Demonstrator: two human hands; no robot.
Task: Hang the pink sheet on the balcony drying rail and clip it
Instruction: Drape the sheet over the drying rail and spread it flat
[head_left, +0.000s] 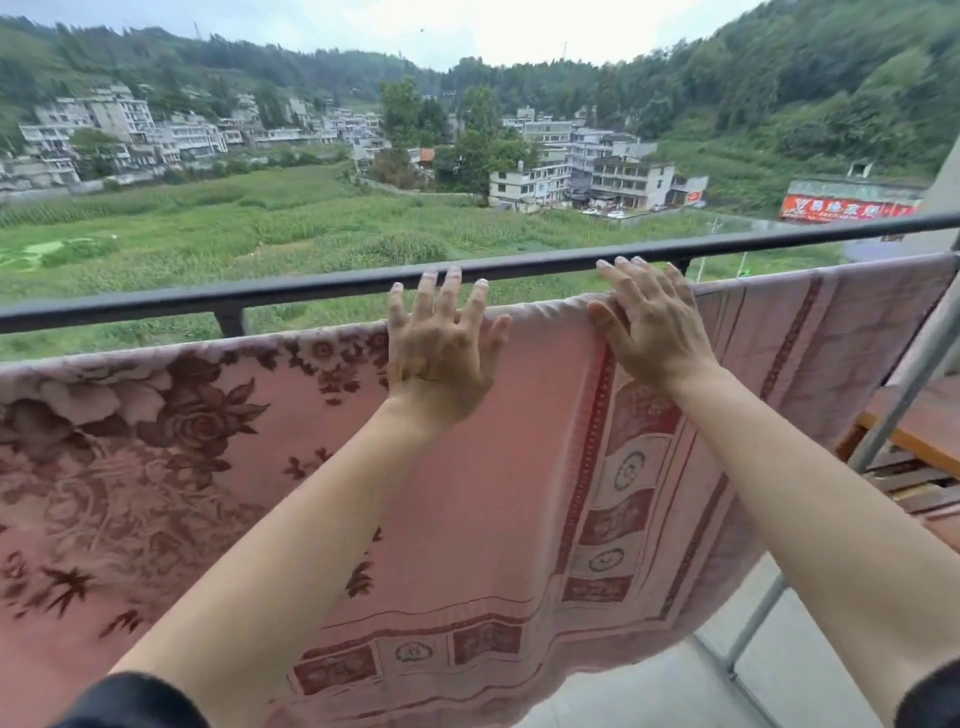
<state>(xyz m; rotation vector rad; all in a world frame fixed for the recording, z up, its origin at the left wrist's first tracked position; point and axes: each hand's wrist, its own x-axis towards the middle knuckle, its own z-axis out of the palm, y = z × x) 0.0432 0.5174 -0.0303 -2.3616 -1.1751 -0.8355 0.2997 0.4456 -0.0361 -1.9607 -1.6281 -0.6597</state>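
Note:
The pink sheet (493, 483), patterned with dark red flowers and a banded border, hangs draped over a drying rail that runs left to right below the black balcony railing (311, 291). The rail itself is hidden under the cloth. My left hand (441, 348) lies flat on the sheet's top fold with fingers spread and straight. Just to its right, my right hand (649, 327) rests on the same fold, fingers extended over the top edge and thumb against the near side. No clip is in view.
A grey metal rack post (904, 410) slants down at the right, with a lower leg (753, 634) near the tiled floor. Brown wooden planks (919, 457) lie behind it. Beyond the railing is a drop to green fields and buildings.

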